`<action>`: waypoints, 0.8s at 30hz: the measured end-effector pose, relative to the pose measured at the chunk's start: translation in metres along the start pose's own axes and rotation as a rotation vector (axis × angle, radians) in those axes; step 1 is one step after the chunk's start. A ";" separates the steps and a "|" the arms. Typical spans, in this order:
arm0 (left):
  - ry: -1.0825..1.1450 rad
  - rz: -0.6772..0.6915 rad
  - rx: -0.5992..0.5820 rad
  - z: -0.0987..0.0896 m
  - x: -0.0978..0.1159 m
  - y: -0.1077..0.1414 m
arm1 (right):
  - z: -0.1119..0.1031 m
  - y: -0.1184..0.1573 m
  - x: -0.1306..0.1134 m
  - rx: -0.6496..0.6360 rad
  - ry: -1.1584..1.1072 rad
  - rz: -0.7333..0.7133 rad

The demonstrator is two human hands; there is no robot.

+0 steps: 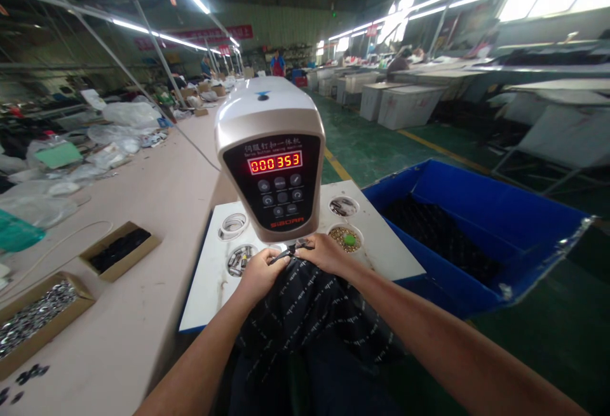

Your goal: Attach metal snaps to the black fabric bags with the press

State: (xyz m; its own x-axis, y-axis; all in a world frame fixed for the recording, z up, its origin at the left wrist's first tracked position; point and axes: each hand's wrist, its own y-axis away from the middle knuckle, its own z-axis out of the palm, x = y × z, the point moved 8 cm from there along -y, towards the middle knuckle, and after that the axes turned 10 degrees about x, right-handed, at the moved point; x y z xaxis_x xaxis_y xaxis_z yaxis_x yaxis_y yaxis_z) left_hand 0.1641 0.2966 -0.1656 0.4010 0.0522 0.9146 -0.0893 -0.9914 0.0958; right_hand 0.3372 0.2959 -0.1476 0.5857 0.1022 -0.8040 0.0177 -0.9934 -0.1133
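Note:
A pale machine (269,114) with a red lit display reading 000353 stands in front of me on a white board (210,289). Just below its head, my left hand (264,270) and my right hand (321,252) pinch the edge of a black patterned fabric (309,301). The fabric hangs down from my fingers over my lap. Round cups are set into the board on both sides: one by my left hand holds small metal parts (238,261), and one beside my right hand holds small brassy pieces (342,238) with a green item (349,239).
A blue bin (538,213) with dark fabric stands at the right. On the long table (124,314) at the left are a box of metal pieces (42,314), a box of black pieces (119,251) and plastic bags. People are visible far back.

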 end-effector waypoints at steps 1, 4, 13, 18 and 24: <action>-0.015 0.026 0.008 0.000 0.000 0.000 | -0.001 0.001 0.000 0.017 0.017 -0.006; -0.059 0.073 0.016 0.000 0.000 -0.001 | -0.003 0.004 -0.002 0.062 0.065 -0.031; -0.105 0.074 0.032 0.001 0.001 -0.006 | -0.004 0.003 0.001 0.120 0.190 -0.050; -0.099 0.065 0.030 0.001 -0.002 -0.007 | -0.004 0.003 0.003 0.136 0.222 -0.060; -0.102 0.056 0.024 0.002 -0.005 -0.008 | -0.004 0.003 0.001 0.144 0.235 -0.082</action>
State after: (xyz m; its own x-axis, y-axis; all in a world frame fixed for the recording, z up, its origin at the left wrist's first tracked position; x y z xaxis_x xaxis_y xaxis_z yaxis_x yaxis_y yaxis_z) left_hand 0.1646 0.3042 -0.1718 0.4868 -0.0141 0.8734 -0.0924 -0.9951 0.0354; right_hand 0.3409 0.2927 -0.1464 0.7592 0.1507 -0.6332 -0.0322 -0.9629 -0.2679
